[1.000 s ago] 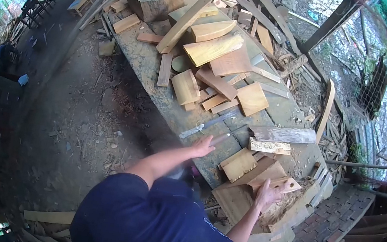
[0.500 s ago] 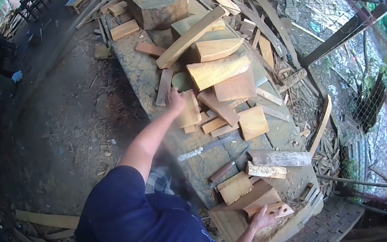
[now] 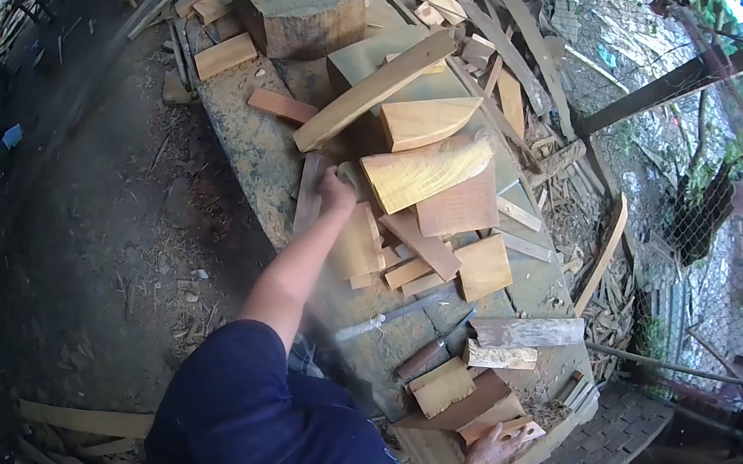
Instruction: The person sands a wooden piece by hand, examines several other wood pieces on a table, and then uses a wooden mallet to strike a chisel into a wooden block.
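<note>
My left hand (image 3: 337, 192) reaches to the middle of the bench, its fingers curled around the edge of a round greenish disc (image 3: 355, 176), most of which is hidden. Beside that hand lie a thin grey-brown wood strip (image 3: 309, 192) and a pale wood board (image 3: 356, 244). Low on the right, my right hand (image 3: 487, 451) grips a small wooden block with round holes (image 3: 510, 429), fingers and thumb at its near side. The block rests by a larger angled wood piece (image 3: 481, 397).
The workbench (image 3: 255, 143) carries a thick stump (image 3: 296, 0), a long wood bar (image 3: 374, 88), a yellow wood block (image 3: 424, 173), a chisel-like tool with a brown handle (image 3: 420, 359) and a blade with a wrapped handle (image 3: 362, 329). Scrap wood and wire mesh (image 3: 712, 206) lie beyond.
My left hand has moved a little up the bench onto the greenish disc, which showed uncovered before. My right hand stays on the holed block. The view has shifted slightly.
</note>
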A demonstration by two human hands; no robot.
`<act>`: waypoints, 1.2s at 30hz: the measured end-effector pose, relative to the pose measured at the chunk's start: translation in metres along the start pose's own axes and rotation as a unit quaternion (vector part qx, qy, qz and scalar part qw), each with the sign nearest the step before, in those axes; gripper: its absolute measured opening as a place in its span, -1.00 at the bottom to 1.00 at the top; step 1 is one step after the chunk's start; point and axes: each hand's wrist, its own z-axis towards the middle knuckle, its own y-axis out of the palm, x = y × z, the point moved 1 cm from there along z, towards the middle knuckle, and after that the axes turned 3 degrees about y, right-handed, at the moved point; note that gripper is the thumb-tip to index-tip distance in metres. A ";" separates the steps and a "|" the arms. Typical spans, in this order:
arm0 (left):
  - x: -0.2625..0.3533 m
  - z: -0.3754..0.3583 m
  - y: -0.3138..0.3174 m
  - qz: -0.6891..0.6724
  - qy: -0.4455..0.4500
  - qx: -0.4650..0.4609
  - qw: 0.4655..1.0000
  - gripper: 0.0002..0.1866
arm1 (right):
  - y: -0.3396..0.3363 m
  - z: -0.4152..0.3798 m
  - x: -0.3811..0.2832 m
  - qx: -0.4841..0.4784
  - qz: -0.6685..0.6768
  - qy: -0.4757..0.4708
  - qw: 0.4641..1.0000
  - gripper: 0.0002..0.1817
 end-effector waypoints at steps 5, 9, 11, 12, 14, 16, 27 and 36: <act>0.007 -0.003 -0.055 -0.150 0.017 -0.026 0.988 -0.72 | -0.006 -0.004 -0.018 0.012 -0.039 -0.006 0.999 -0.27; 0.017 -0.037 -0.117 -0.249 0.057 -0.024 0.966 -0.72 | -0.017 -0.009 -0.033 0.054 -0.280 -0.050 0.957 -0.28; 0.001 -0.065 -0.128 -0.268 0.056 -0.070 0.959 -0.71 | -0.012 -0.009 -0.047 0.068 -0.268 -0.101 0.956 -0.30; -0.004 -0.082 -0.132 -0.281 0.027 -0.151 0.947 -0.70 | -0.008 -0.010 -0.069 0.035 -0.208 -0.112 0.971 -0.32; -0.014 -0.122 -0.143 -0.297 -0.040 -0.294 0.908 -0.68 | -0.008 -0.037 -0.139 -0.037 -0.080 -0.238 0.967 -0.30; -0.017 -0.169 -0.147 -0.262 -0.115 -0.385 0.877 -0.60 | 0.002 -0.070 -0.194 -0.186 0.029 -0.286 0.940 -0.16; 0.061 -0.212 -0.179 -0.171 -0.096 -0.647 0.737 -0.47 | 0.072 -0.133 -0.216 -0.315 0.106 -0.422 0.844 -0.48; 0.091 -0.042 -0.088 -0.310 -0.222 -0.270 0.884 -0.46 | 0.071 -0.137 -0.159 -0.402 0.185 -0.232 0.866 -0.63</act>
